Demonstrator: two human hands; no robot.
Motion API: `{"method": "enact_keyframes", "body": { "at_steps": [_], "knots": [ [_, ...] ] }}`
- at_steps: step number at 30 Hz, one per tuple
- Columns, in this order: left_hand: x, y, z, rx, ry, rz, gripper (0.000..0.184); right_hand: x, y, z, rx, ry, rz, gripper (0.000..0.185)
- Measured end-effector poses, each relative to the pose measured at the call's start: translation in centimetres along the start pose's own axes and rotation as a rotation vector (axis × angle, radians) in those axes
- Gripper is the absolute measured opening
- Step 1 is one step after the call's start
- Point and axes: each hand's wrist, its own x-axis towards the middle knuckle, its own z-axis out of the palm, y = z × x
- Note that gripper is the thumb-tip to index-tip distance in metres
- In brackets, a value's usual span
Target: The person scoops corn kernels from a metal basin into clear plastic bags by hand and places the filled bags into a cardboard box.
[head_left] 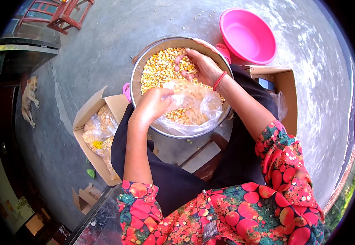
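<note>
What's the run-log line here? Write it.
left hand: holding clear plastic bag | right hand: at yellow corn kernels | round silver metal basin: beneath both

A clear way ran beyond the round silver metal basin [133, 83] over smooth grey concrete floor [116, 36]. The bright pink plastic tub [249, 34] blocked the far right; the left open cardboard box [119, 107] and right open cardboard box [288, 94] hemmed the sides.

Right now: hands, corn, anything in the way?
Left hand on clear bag; right hand open, fingers at corn kernels. Bag covers some corn in metal pan.
</note>
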Motion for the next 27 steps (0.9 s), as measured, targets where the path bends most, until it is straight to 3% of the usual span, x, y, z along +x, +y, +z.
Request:
{"method": "enact_keyframes", "body": {
  "at_steps": [5, 9, 11, 13, 17, 19, 21, 23, 25, 27],
  "knots": [
    [-0.1, -0.1, -0.2, 0.014, 0.164, -0.016, 0.031, -3.9, -2.1, 4.8, -0.022, -0.185, 0.092, 0.037],
    [0.1, -0.2, -0.4, 0.040, 0.156, -0.063, 0.032, -3.9, -0.6, 4.4, -0.403, -0.624, 0.100, 0.022],
    [0.1, -1.3, 0.0, 0.051, 0.229, 0.022, 0.031, -4.2, 0.9, 4.8, -0.965, -0.602, 0.117, 0.019],
    [0.1, -1.1, 0.0, 0.033, 0.196, 0.008, 0.031, -5.2, 1.5, 5.4, -1.180, -0.722, 0.088, 0.017],
    [0.3, -1.1, 0.4, -0.041, 0.116, -0.036, 0.030, -4.9, 2.0, 4.9, -1.163, -0.833, 0.074, 0.020],
    [0.2, -0.1, -0.2, -0.011, 0.056, -0.042, 0.029, -5.1, 0.3, 5.5, -1.096, -0.803, 0.141, 0.019],
    [0.1, 0.0, -0.3, 0.020, -0.004, -0.048, 0.029, -5.4, -1.9, 6.2, -0.978, -0.475, 0.125, 0.018],
    [0.0, -0.5, 0.2, 0.011, -0.026, 0.038, 0.027, -4.3, -2.5, 5.1, -0.974, -0.261, -0.163, 0.018],
    [0.0, -0.5, 0.7, -0.021, -0.082, 0.034, 0.026, -2.9, -2.4, 2.9, -1.385, -0.043, -0.539, 0.017],
    [0.3, -0.2, 1.0, -0.054, -0.138, 0.036, 0.026, -2.5, -2.0, 1.6, -1.702, 0.065, -0.511, 0.020]
  ]
}}
